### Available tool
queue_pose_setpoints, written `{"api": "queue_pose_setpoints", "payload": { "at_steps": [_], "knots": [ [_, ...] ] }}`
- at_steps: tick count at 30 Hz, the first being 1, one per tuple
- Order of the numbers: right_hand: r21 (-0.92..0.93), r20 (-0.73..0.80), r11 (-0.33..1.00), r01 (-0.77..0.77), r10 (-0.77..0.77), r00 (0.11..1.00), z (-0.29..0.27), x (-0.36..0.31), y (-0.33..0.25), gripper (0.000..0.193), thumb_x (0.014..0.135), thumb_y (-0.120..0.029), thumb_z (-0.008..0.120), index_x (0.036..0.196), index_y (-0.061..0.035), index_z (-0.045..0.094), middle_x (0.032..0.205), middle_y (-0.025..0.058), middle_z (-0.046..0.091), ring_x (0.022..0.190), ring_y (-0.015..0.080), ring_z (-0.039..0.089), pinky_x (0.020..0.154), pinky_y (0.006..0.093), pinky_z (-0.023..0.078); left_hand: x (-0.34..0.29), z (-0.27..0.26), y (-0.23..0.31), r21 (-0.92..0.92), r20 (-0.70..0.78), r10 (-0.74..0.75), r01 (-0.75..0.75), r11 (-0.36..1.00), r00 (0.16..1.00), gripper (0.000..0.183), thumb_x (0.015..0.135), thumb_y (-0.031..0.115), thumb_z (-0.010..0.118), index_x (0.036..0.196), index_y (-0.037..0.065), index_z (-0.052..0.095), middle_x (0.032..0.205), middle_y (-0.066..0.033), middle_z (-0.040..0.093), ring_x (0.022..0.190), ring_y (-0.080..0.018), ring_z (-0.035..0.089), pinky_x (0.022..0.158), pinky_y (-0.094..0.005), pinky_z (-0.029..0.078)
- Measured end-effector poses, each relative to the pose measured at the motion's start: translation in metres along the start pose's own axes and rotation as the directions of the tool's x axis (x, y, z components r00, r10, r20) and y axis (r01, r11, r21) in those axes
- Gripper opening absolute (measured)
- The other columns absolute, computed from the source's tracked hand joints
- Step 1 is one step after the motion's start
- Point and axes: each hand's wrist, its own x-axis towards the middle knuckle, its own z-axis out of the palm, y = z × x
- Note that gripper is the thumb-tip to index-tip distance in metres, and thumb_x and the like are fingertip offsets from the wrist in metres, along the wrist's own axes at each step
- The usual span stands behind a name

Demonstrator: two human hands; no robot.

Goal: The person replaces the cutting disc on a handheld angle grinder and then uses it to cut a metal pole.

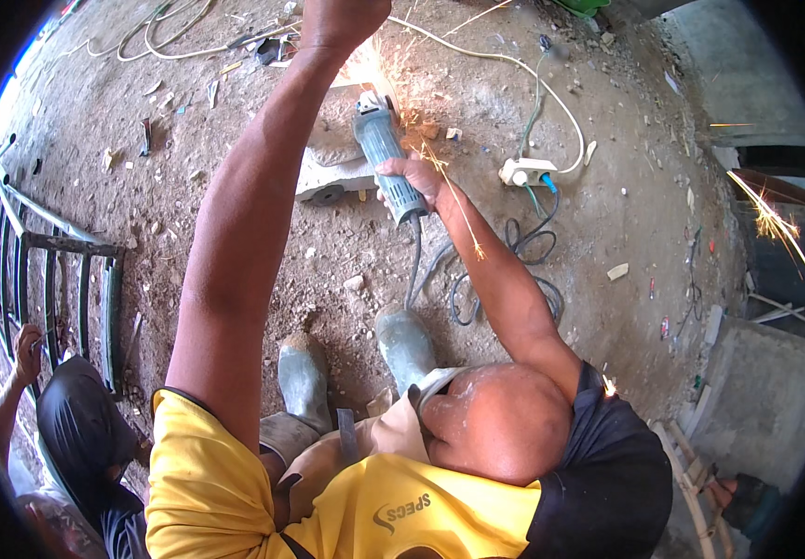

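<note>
Looks like an angle grinder [385, 149], with a long grey-blue casing, a silvery metal head [371, 102] and slotted vents [406, 201] toward the rear. Sits firmly in the right hand [418, 179], gripped around the rear half, thumb over the top. Points head-first away from the wearer, leaning slightly left. Throws orange sparks [379, 65] at the head end, with detail there washed out by glare. Trails a dark cord [417, 252] from the rear.

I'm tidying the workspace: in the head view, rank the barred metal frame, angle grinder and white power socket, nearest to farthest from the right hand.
1. Angle grinder: held in the right hand.
2. White power socket: on the ground to the right.
3. Barred metal frame: at far left.
</note>
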Motion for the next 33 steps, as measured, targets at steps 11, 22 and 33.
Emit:
{"api": "queue_pose_setpoints", "payload": {
  "at_steps": [11, 22, 33],
  "knots": [
    [0.056, 0.031, 0.998, 0.007, -0.008, 0.999, 0.001, -0.010, 0.003, 0.043, 0.080, -0.017, 0.073, 0.109, 0.0083, 0.054, 0.086, 0.0161, 0.063, 0.062, 0.0258, 0.069, 0.049, 0.0410, 0.061, 0.001, 0.003, -0.001, -0.076, 0.001, -0.002, 0.002, 0.997, 1.000, 0.024, 0.087, 0.020, 0.063, 0.096, -0.001, 0.060, 0.079, -0.0291, 0.065, 0.079, -0.0475, 0.065, 0.066, -0.0526, 0.052],
    [0.041, -0.018, 0.998, 0.043, -0.042, 0.999, 0.008, -0.009, 0.003, 0.034, 0.078, -0.014, 0.073, 0.097, 0.0090, 0.057, 0.073, 0.0145, 0.063, 0.054, 0.0239, 0.068, 0.045, 0.0362, 0.057, 0.003, 0.012, -0.010, -0.122, -0.019, -0.015, 0.012, 0.993, 1.000, 0.030, 0.087, 0.019, 0.062, 0.105, -0.005, 0.060, 0.079, -0.0301, 0.064, 0.078, -0.0463, 0.066, 0.063, -0.0501, 0.050],
    [0.023, -0.061, 0.998, 0.057, -0.056, 0.997, 0.011, -0.007, 0.002, 0.035, 0.079, -0.012, 0.073, 0.099, 0.0119, 0.057, 0.074, 0.0145, 0.064, 0.056, 0.0230, 0.068, 0.049, 0.0350, 0.059, 0.000, 0.002, 0.002, -0.045, 0.012, -0.034, 0.034, 0.998, 0.999, 0.028, 0.088, 0.022, 0.062, 0.099, -0.003, 0.060, 0.072, -0.0273, 0.063, 0.070, -0.0455, 0.066, 0.059, -0.0498, 0.048]
  ]
}}
